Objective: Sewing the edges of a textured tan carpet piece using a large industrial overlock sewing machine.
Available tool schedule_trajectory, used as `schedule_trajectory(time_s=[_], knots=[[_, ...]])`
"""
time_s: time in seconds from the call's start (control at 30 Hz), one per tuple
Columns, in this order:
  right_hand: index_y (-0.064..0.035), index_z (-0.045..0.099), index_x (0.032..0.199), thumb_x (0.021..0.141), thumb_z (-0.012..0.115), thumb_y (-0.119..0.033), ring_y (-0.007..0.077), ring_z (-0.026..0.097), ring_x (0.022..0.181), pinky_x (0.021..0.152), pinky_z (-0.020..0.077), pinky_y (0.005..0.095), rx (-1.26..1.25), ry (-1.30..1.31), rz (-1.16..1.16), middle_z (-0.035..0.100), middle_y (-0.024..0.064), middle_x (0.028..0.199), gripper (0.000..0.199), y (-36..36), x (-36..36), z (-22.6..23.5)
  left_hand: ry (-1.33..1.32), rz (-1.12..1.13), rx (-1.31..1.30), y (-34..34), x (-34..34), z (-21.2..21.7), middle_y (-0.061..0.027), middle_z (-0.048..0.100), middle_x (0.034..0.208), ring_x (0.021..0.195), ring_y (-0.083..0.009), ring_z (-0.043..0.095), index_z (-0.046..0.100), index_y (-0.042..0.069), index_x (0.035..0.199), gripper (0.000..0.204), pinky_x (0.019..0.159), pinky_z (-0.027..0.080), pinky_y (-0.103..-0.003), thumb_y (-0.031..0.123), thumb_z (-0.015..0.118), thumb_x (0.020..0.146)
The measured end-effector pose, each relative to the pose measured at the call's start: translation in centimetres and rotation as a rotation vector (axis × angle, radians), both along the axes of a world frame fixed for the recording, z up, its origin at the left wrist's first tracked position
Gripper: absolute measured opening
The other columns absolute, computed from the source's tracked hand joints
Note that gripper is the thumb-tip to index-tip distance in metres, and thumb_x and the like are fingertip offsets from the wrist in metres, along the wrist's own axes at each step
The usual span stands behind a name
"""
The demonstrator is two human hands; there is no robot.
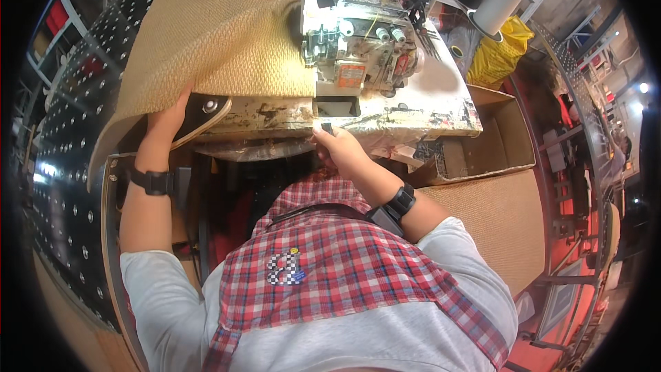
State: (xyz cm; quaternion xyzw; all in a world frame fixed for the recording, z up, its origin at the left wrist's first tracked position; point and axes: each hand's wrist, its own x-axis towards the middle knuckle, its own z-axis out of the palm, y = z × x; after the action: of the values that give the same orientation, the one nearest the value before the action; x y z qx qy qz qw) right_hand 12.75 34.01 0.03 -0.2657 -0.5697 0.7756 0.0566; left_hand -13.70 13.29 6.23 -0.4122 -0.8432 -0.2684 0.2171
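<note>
Woven tan sheet [220, 48] lay on the left half of the worktable [265, 114], right edge up against the left side of the sewing machine [372, 45]. Sheet rose in a fold mid-way; its near-left corner hung past the table edge. Machine lamp was lit.

Left hand [166, 120] was at the sheet's near edge, left of the machine. Most of its fingers were hidden there; couldn't tell how far open or whether they had a grip.

Right hand [339, 150] was at the table's near edge, just on the near side of a rectangular opening [337, 107] in the top. Fingers were curled and mostly out of sight, thumb pointing far-left. A small dark piece [328, 128] showed right by the thumb; couldn't tell if it was pinched.

Right side: open cardboard box [492, 139] beside the table, second tan sheet [499, 224] nearer than that. Far right: white thread cone [497, 8], yellow bag [501, 49].
</note>
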Motion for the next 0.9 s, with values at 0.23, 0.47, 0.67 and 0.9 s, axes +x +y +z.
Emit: schedule_trajectory(time_s=[0.23,0.47,0.67,0.9], knots=[[-0.0064,0.048,0.076,0.085,0.048,-0.027,0.0079,0.038,0.044,0.039,0.0296,0.0208,-0.042,0.003,-0.028,0.044,0.0008,0.055,0.023,0.1,-0.2,0.0,0.074,0.008,0.001,2.7,-2.9,0.5,-0.0159,0.046,0.118,0.110,-0.0329,0.040,0.049,0.003,0.112,0.040,0.093,0.029,-0.039,0.031,0.050,0.083],[-0.0072,0.050,0.082,0.084,0.048,-0.031,0.0090,0.047,0.051,0.042,0.0333,0.0201,0.058,-0.019,-0.026,0.055,0.0023,0.069,0.023,-0.2,-2.1,0.8,0.154,0.053,0.074,2.8,-0.4,-0.2,-0.0146,0.048,0.117,0.109,-0.0331,0.041,0.050,0.004,0.112,0.040,0.094,0.029,-0.039,0.029,0.054,0.080],[-0.0074,0.051,0.093,0.083,0.050,-0.034,0.0106,0.055,0.062,0.046,0.0348,0.0215,-0.088,0.054,0.023,0.059,0.0031,0.084,0.029,-0.4,-5.0,1.9,-0.081,-0.162,0.257,1.3,10.4,-1.5,-0.0159,0.050,0.114,0.106,-0.0303,0.045,0.049,0.002,0.112,0.041,0.091,0.033,-0.038,0.023,0.058,0.079],[-0.0015,0.049,0.104,0.082,0.051,-0.016,0.0192,0.056,0.082,0.067,0.0457,0.0316,-0.283,0.249,-0.095,0.057,0.0084,0.095,0.027,-2.0,-4.7,1.8,-0.634,-0.336,-0.115,-4.9,17.1,-3.8,-0.0116,0.038,0.127,0.117,-0.0285,0.034,0.039,0.007,0.123,0.052,0.096,0.028,-0.041,0.038,0.048,0.082]])
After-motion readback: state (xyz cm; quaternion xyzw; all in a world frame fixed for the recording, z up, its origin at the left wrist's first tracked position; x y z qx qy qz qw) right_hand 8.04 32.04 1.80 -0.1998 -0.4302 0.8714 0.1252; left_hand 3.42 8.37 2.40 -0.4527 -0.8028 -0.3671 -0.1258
